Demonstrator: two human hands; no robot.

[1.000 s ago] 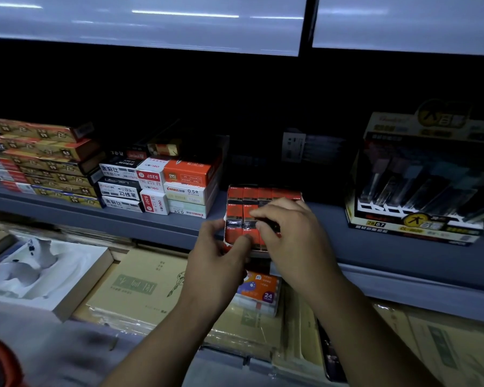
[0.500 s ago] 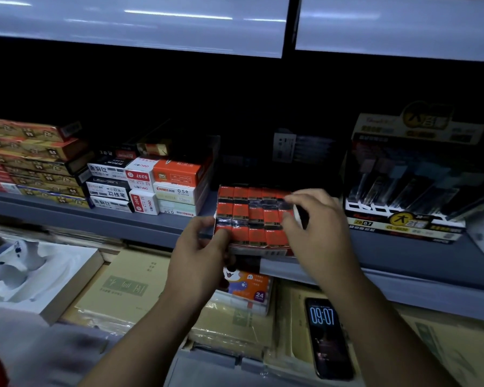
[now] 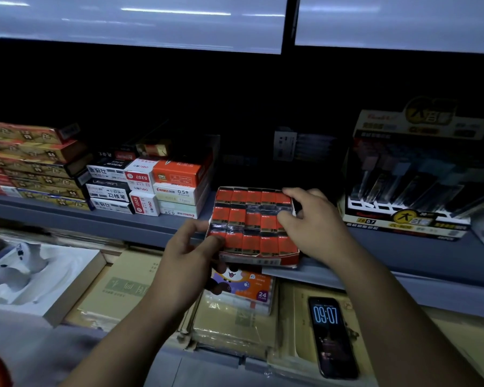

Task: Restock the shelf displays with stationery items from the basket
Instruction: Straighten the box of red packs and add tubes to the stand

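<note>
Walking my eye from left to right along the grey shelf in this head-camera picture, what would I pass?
Stacked gold-and-orange boxes → pile of black, white and orange pen boxes → orange tray of small packs at the shelf's front edge → tall pencil-lead display box.

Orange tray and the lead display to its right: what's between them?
Head view: only the right hand gripping the orange tray; otherwise bare grey shelf.

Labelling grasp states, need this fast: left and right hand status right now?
Left hand: grips the red box at its near left corner.
Right hand: fingers curled on the box's right edge, gripping it.
</note>
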